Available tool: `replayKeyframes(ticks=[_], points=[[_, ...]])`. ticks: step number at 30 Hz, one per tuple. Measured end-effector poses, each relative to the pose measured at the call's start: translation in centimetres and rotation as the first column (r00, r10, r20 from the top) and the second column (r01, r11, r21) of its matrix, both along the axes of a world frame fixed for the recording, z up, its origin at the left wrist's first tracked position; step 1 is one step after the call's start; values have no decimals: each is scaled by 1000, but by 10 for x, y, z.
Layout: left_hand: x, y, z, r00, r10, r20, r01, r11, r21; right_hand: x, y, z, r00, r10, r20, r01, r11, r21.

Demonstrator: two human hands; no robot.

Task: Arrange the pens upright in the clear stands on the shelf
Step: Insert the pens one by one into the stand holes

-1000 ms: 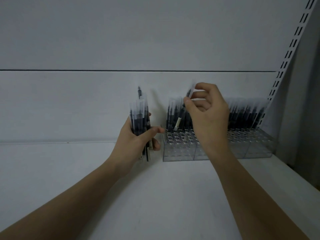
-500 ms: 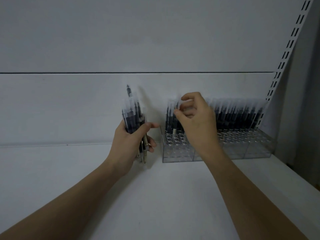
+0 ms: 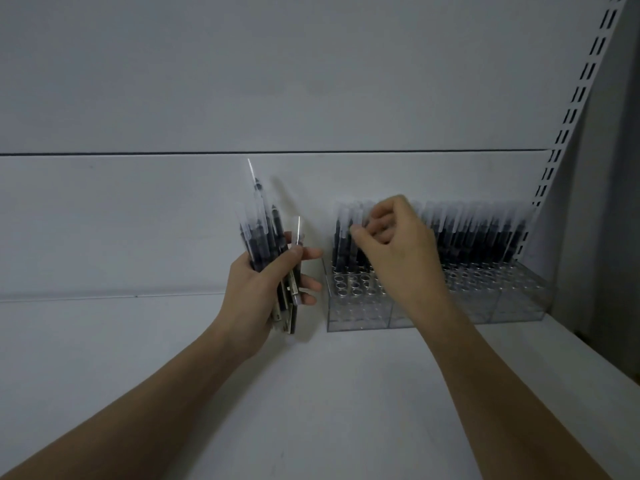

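A white shelf (image 3: 311, 393) carries clear stands (image 3: 433, 306) against its back wall, at the right.

Shop: slotted upright (image 3: 575, 98), shelf (image 3: 311, 393), pen stands (image 3: 433, 306).

Head view, down toward shelf (image 3: 311, 393)

The right hand (image 3: 398, 251) hides the middle pens (image 3: 478, 237) and part of the clear stands (image 3: 519, 303); its fingertips blur.
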State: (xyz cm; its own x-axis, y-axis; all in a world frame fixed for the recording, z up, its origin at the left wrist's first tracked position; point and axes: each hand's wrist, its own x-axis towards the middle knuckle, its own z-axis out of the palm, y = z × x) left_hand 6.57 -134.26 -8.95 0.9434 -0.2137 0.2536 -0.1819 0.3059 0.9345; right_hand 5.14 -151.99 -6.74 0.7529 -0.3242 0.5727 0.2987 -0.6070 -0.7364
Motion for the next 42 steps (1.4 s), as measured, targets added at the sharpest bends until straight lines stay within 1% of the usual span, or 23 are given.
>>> replayKeyframes(ticks=[2, 4, 6, 9, 12, 17, 20, 24, 26, 28, 32, 35, 38, 40, 42], points=[[-1, 1, 1, 1000, -25, 1, 25, 1000, -5, -6, 3, 7, 990, -5, 140, -6, 997, 79], [-1, 1, 1, 999, -53, 5, 53, 999, -4, -9, 8, 10, 980, 70, 186, -98, 984, 149], [-1, 1, 1, 996, -87, 4, 87, 996, -6, -10, 16, 9, 975, 173, 141, -197, 965, 172], [-3, 0, 0, 992, -128, 12, 128, 992, 13, -11, 25, 3, 962, 267, 57, -272, 950, 156], [-4, 0, 0, 989, -148, 26, 147, 989, 24, -12, 29, 2, 951, 304, 50, -308, 938, 159], [-5, -2, 1, 984, -173, 29, 172, 985, 31, -12, 29, 4, 950, 307, 56, -312, 931, 192], [-6, -3, 0, 981, -195, 15, 195, 981, 19, -16, 26, 9, 937, 339, 88, -349, 894, 280], [-8, -3, -2, 974, -226, 16, 226, 973, 45, -17, 15, 16, 956, 235, 174, -285, 882, 374], [-8, -3, -3, 973, -230, 20, 228, 971, 69, -16, 12, 17, 959, 215, 187, -275, 866, 417], [-7, -3, -4, 976, -216, 36, 213, 974, 81, -16, 13, 16, 956, 243, 165, -291, 857, 426], [-5, -2, -3, 984, -170, 53, 168, 985, 49, -17, 22, 14, 941, 321, 106, -336, 865, 372], [-4, -3, -3, 986, -162, 38, 161, 986, 37, -19, 26, 14, 927, 358, 110, -372, 851, 372], [-5, -5, -4, 991, -133, 14, 133, 991, 4, -19, 20, 17, 939, 291, 184, -341, 856, 388], [-4, -4, -3, 993, -119, 15, 119, 993, -5, -17, 11, 21, 940, 213, 267, -314, 844, 434], [-4, -3, -3, 995, -102, 24, 101, 995, 5, -15, 2, 23, 945, 115, 308, -244, 872, 425]])
